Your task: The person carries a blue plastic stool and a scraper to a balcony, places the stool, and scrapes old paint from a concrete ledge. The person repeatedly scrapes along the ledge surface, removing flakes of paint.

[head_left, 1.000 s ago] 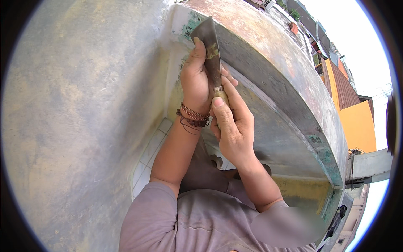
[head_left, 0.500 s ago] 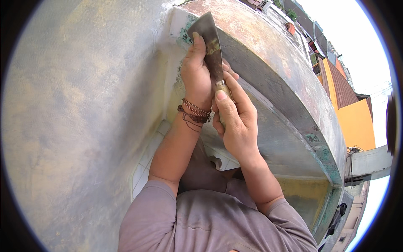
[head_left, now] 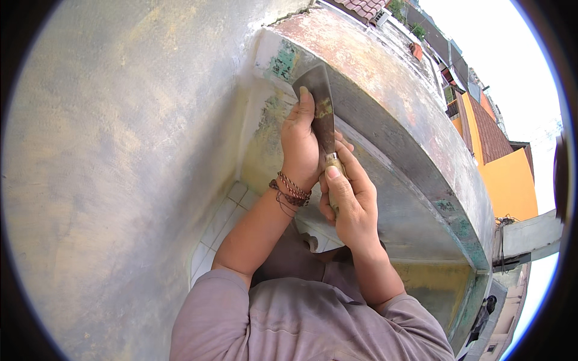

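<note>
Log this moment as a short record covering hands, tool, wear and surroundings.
Tool: scraper with a wide metal blade, tilted slightly left
Left hand: thumb on the blade's face, some fingers hidden behind
Right hand: gripping the handle
Wear: dark bracelets on the left wrist; greyish-purple shirt
Left side: mottled wall
Ahead and right: weathered ledge with green patches
Below: pale floor tiles

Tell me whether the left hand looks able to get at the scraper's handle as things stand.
Probably not freely: the right hand grips the handle, covering much of it, though the left hand is close by, at the blade.
</note>
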`<state>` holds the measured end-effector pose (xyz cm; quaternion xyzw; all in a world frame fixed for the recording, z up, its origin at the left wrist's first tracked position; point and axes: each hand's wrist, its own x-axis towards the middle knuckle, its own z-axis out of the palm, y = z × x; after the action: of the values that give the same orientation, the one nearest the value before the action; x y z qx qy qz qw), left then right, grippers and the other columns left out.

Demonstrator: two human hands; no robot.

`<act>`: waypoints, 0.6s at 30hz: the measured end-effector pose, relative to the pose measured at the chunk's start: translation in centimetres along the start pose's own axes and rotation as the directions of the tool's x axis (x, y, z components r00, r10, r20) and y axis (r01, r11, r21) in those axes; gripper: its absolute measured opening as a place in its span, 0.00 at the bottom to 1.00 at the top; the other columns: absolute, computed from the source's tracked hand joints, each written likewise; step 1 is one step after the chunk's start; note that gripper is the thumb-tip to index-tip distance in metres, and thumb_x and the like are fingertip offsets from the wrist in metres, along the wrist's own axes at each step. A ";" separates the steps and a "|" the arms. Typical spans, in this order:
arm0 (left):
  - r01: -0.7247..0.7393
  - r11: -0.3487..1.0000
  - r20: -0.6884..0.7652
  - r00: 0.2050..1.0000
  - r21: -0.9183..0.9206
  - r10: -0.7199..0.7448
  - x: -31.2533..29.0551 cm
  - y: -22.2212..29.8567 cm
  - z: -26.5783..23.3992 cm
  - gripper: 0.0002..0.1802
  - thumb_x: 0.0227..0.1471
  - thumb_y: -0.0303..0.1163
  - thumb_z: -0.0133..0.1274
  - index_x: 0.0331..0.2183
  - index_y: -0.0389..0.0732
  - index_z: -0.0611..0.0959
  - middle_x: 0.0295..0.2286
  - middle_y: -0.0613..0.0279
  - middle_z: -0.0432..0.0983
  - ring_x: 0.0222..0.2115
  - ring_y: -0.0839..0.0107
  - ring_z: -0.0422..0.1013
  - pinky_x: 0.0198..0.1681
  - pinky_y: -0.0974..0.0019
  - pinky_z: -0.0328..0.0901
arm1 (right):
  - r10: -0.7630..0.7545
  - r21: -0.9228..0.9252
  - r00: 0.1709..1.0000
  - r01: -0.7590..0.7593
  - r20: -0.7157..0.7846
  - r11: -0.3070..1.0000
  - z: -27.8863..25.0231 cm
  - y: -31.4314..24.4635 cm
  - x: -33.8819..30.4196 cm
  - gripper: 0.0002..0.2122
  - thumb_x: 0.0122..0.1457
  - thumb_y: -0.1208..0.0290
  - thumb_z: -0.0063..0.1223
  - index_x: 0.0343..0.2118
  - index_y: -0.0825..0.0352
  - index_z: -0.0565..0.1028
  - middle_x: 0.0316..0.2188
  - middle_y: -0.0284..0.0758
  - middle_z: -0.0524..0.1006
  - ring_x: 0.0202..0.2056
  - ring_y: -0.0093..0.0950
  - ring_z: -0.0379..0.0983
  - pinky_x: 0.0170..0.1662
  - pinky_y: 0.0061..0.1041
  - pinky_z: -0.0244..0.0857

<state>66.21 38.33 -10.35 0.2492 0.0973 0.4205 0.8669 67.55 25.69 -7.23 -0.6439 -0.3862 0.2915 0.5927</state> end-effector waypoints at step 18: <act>0.024 0.997 -0.061 0.998 -0.079 -0.029 -0.1 -0.4 0.0 0.28 0.64 0.58 0.41 0.26 0.43 0.74 0.17 0.63 0.69 0.19 0.68 0.72 0.24 0.65 0.69 | 0.043 -0.097 0.999 -0.044 -0.006 0.994 -0.3 -0.7 0.4 0.22 0.68 0.69 0.44 0.61 0.75 0.63 0.28 0.29 0.70 0.21 0.14 0.61 0.23 0.16 0.56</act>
<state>66.45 38.05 -10.56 0.2004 0.1109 0.4199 0.8782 67.87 25.87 -6.50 -0.6808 -0.3849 0.2839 0.5548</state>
